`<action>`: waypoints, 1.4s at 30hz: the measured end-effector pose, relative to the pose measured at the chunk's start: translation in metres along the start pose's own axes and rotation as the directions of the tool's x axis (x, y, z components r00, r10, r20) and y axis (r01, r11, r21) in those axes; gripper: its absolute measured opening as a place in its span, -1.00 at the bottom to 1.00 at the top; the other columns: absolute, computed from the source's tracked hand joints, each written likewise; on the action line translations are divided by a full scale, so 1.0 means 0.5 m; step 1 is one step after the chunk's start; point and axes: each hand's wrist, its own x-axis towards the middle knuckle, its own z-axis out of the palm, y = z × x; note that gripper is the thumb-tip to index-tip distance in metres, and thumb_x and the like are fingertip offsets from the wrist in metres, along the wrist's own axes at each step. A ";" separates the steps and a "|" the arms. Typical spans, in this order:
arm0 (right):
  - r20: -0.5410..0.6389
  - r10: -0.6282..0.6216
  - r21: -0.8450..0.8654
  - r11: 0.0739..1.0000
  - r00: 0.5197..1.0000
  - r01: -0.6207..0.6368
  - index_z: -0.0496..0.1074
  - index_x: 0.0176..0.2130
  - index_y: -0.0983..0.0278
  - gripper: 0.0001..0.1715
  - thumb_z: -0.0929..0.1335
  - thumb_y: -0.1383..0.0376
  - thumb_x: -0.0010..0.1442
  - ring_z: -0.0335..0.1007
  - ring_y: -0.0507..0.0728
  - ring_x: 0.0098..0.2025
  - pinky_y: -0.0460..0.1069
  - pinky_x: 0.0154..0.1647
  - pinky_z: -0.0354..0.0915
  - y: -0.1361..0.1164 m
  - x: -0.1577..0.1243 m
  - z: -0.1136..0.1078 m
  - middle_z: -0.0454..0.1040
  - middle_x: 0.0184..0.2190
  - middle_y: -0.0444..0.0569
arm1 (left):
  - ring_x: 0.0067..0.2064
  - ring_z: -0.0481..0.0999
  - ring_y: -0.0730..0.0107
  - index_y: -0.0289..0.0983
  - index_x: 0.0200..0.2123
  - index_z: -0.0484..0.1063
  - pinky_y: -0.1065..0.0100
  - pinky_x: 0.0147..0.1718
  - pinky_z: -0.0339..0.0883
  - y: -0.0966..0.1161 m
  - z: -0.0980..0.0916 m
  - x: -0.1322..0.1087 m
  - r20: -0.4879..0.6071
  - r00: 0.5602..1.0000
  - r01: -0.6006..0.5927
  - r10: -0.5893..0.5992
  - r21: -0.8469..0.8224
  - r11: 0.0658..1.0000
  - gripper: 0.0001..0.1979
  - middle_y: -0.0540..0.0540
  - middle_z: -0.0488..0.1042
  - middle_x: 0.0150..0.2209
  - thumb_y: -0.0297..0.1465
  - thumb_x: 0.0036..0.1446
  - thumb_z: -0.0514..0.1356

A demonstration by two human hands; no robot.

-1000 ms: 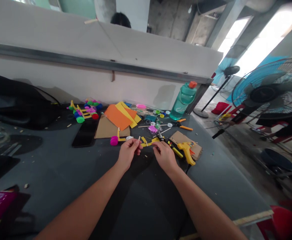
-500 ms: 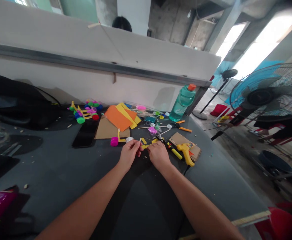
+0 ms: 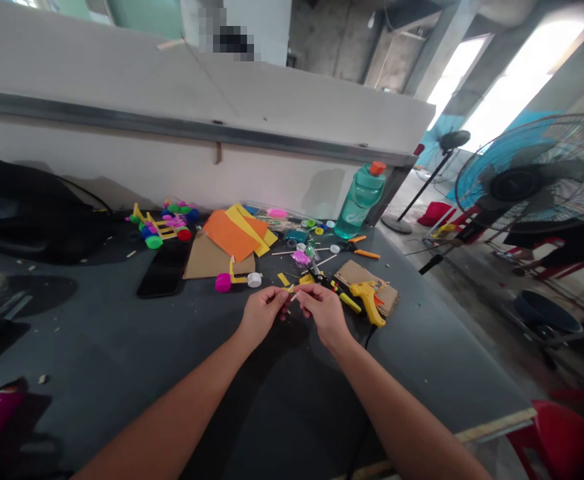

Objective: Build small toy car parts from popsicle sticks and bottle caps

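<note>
Thumb and fingertips of the right hand [image 3: 323, 310] pinch a slim stick [image 3: 295, 296]. Thumb and fingertips of the left hand [image 3: 263, 312] are pressed together on a small pale piece [image 3: 291, 288], of which only a tip shows; whether it joins the stick cannot be told. The stick is short, straight, pale and tilted, partly covered by the fingertips. Location: between the two hands, over the dark tabletop [image 3: 197, 373].

Just beyond the fingers: a flat yellow strip [image 3: 283, 279]. Near the left hand: a yellow-stick assembly [image 3: 241, 280] with a magenta cap [image 3: 223, 283] at one end and a white cap [image 3: 255, 279] at the other. Near the right hand: a yellow glue gun [image 3: 369, 301], partly over cardboard. Farther back: an upright green bottle [image 3: 359, 203], orange-capped.
</note>
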 end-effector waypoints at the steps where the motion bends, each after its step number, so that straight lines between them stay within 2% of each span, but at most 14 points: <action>1: -0.010 0.014 0.021 1.000 1.000 -0.014 0.49 -0.35 0.31 -0.76 0.37 0.21 -0.02 0.12 -0.06 -0.64 -0.14 -0.63 0.07 0.000 -0.002 0.001 0.33 -0.63 -0.19 | -0.57 0.34 0.51 -0.32 -0.47 0.42 0.47 -0.59 0.29 0.001 0.002 -0.002 0.009 1.000 0.012 -0.012 -0.007 1.000 -0.71 0.04 0.38 -0.58 -0.18 -0.01 0.20; 7: -0.101 -0.030 -0.081 0.997 0.994 0.022 0.52 -0.39 0.29 -0.77 0.39 0.20 -0.05 0.18 -0.03 -0.60 -0.13 -0.61 0.11 0.011 0.001 0.000 0.41 -0.59 -0.14 | -0.58 0.34 0.52 -0.34 -0.49 0.43 0.47 -0.60 0.30 0.002 0.009 -0.004 0.051 0.997 0.064 -0.062 -0.040 0.997 -0.71 0.02 0.40 -0.57 -0.19 -0.05 0.23; 10: -0.107 -0.011 -0.019 1.000 0.994 0.009 0.52 -0.39 0.29 -0.77 0.41 0.20 -0.07 0.18 -0.03 -0.60 -0.13 -0.61 0.10 0.012 0.000 0.003 0.40 -0.61 -0.15 | -0.60 0.34 0.53 -0.34 -0.51 0.43 0.47 -0.61 0.29 0.002 0.009 -0.003 0.066 0.995 0.081 -0.078 -0.050 0.995 -0.71 0.02 0.40 -0.58 -0.20 -0.08 0.26; 15: 0.024 0.134 0.209 0.969 0.991 -0.136 0.50 -0.43 0.32 -0.75 0.46 0.21 -0.15 0.11 -0.08 -0.65 -0.14 -0.65 0.02 0.001 -0.006 0.009 0.39 -0.62 -0.18 | -0.61 0.33 0.55 -0.34 -0.52 0.42 0.48 -0.63 0.27 0.003 0.007 -0.006 0.081 0.990 0.123 -0.119 -0.050 0.991 -0.71 0.05 0.37 -0.62 -0.19 -0.12 0.28; 21: 0.116 0.240 0.422 0.866 0.964 -0.267 0.46 -0.48 0.33 -0.74 0.50 0.23 -0.20 0.13 -0.09 -0.62 -0.16 -0.64 0.00 -0.014 -0.009 0.002 0.33 -0.65 -0.20 | -0.53 0.38 0.51 -0.35 -0.41 0.44 0.44 -0.57 0.35 0.001 0.008 -0.012 0.187 0.978 0.129 -0.090 -0.208 0.970 -0.71 -0.01 0.42 -0.51 -0.21 -0.07 0.27; 25: 0.145 0.268 0.466 0.831 0.953 -0.304 0.42 -0.53 0.33 -0.75 0.50 0.25 -0.20 0.09 -0.10 -0.64 -0.16 -0.64 -0.01 -0.012 -0.009 0.001 0.29 -0.68 -0.23 | -0.51 0.40 0.52 -0.35 -0.42 0.44 0.44 -0.53 0.36 -0.001 0.008 -0.013 0.205 0.977 0.091 -0.051 -0.192 0.977 -0.75 -0.01 0.43 -0.49 -0.27 -0.08 0.29; 31: 0.184 0.266 0.476 0.818 0.946 -0.323 0.40 -0.54 0.32 -0.75 0.49 0.25 -0.18 0.09 -0.09 -0.63 -0.16 -0.64 -0.03 -0.007 -0.012 0.007 0.29 -0.67 -0.22 | -0.56 0.38 0.52 -0.35 -0.47 0.45 0.46 -0.57 0.35 0.003 0.010 -0.013 0.134 0.990 0.053 -0.039 -0.108 0.993 -0.76 0.00 0.43 -0.54 -0.26 -0.08 0.28; 34: 0.183 0.234 0.466 0.835 0.955 -0.293 0.39 -0.55 0.33 -0.75 0.49 0.24 -0.16 0.08 -0.10 -0.62 -0.16 -0.64 -0.03 -0.008 -0.014 0.009 0.33 -0.64 -0.19 | -0.59 0.38 0.52 -0.35 -0.50 0.45 0.46 -0.59 0.34 0.008 0.011 -0.015 0.114 0.993 0.053 -0.041 -0.105 0.993 -0.77 0.01 0.43 -0.57 -0.27 -0.09 0.29; 37: 0.139 0.180 0.398 0.890 0.974 -0.221 0.39 -0.54 0.32 -0.75 0.46 0.22 -0.11 0.07 -0.10 -0.64 -0.15 -0.64 -0.01 -0.008 -0.017 0.012 0.36 -0.63 -0.17 | -0.60 0.38 0.52 -0.35 -0.52 0.45 0.45 -0.59 0.33 0.010 0.012 -0.014 0.097 0.994 0.053 -0.042 -0.113 0.992 -0.78 0.01 0.43 -0.58 -0.28 -0.12 0.30; 40: 0.020 0.057 0.253 0.966 0.998 -0.060 0.40 -0.51 0.30 -0.80 0.44 0.22 -0.08 0.16 -0.07 -0.62 -0.14 -0.60 0.10 -0.006 -0.020 0.016 0.39 -0.62 -0.18 | -0.62 0.38 0.52 -0.34 -0.53 0.46 0.45 -0.59 0.33 0.008 0.011 -0.012 0.085 0.995 0.055 -0.043 -0.141 0.988 -0.77 0.03 0.42 -0.61 -0.28 -0.16 0.32; 42: -0.039 -0.046 0.122 0.991 0.998 0.050 0.41 -0.48 0.29 -0.83 0.43 0.24 -0.07 0.28 -0.01 -0.55 -0.10 -0.51 0.21 -0.005 -0.021 0.016 0.42 -0.58 -0.17 | -0.62 0.38 0.53 -0.34 -0.52 0.47 0.45 -0.58 0.33 0.007 0.010 -0.010 0.092 0.995 0.059 -0.045 -0.155 0.986 -0.77 0.04 0.41 -0.61 -0.28 -0.18 0.33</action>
